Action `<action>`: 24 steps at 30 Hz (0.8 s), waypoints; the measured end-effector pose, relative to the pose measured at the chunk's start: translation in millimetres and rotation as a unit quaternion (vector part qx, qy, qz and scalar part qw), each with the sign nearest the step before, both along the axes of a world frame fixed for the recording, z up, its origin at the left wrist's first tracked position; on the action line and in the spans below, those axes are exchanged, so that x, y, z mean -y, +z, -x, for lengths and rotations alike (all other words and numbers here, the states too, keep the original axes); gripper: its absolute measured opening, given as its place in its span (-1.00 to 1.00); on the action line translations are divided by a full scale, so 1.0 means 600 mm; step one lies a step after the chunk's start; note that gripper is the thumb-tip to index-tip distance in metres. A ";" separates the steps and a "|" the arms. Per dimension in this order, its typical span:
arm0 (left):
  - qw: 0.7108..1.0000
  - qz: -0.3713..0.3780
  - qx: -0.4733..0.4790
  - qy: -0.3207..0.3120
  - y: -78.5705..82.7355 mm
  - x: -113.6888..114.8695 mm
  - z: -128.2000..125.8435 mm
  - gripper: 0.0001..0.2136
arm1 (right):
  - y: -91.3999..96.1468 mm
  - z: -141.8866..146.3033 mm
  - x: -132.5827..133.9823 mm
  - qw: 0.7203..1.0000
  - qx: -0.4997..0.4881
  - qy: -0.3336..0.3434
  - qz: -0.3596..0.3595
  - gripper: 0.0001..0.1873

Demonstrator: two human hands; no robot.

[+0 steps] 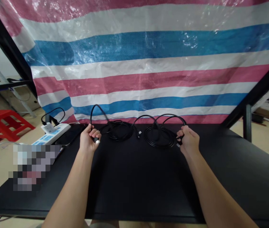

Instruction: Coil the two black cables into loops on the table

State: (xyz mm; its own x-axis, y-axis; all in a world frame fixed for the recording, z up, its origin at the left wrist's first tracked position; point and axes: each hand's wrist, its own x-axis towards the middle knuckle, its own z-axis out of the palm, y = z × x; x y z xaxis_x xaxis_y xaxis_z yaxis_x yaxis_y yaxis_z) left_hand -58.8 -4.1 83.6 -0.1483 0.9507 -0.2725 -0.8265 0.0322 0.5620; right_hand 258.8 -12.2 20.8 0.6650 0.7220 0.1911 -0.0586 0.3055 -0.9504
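My left hand (89,138) is closed around the end of a black cable, and a plug with a light metal tip (97,141) pokes out beside its fingers. From that fist the cable arches up and drops toward a loose black cable coil (119,139) on the table. My right hand (189,141) grips black cable too, with a small plug end (178,144) partly showing under the fingers. Strands run from it to a second cable coil (160,146). Between the two coils lies a loose connector (139,134). Loops of cable stand above the tabletop.
The black table (144,183) carries a white power strip (60,129) at left, with a charger (48,127) plugged in. A dark phone-like slab (71,136) and a pixelated area are nearby. A striped tarp (148,76) hangs behind. A red stool (6,122) stands left.
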 end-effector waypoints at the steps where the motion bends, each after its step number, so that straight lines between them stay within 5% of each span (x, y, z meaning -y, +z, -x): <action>1: 1.000 -0.003 -0.007 -0.007 -0.001 0.001 -0.007 -0.62 | 0.000 0.001 -0.001 1.000 -0.023 0.010 -0.003 -0.51; 4: 0.999 -0.012 -0.020 -0.033 -0.009 0.004 -0.034 -0.61 | -0.002 0.019 0.001 1.000 -0.001 0.002 -0.014 -0.46; 10: 0.996 -0.009 -0.013 -0.083 -0.021 0.012 -0.069 -0.60 | 0.000 0.061 0.011 0.966 0.226 -0.110 0.064 -0.50; 14: 0.998 -0.009 0.006 -0.064 -0.022 0.009 -0.064 -0.57 | -0.001 0.056 0.006 0.983 0.149 -0.096 0.051 -0.61; 19: 0.998 -0.003 0.026 -0.056 -0.023 0.007 -0.063 -0.56 | -0.002 0.051 -0.007 1.000 -0.024 -0.006 -0.010 -0.48; 24: 1.000 0.002 0.027 0.011 -0.027 0.013 -0.095 -0.55 | -0.011 0.081 0.003 0.993 0.110 0.004 -0.053 -0.45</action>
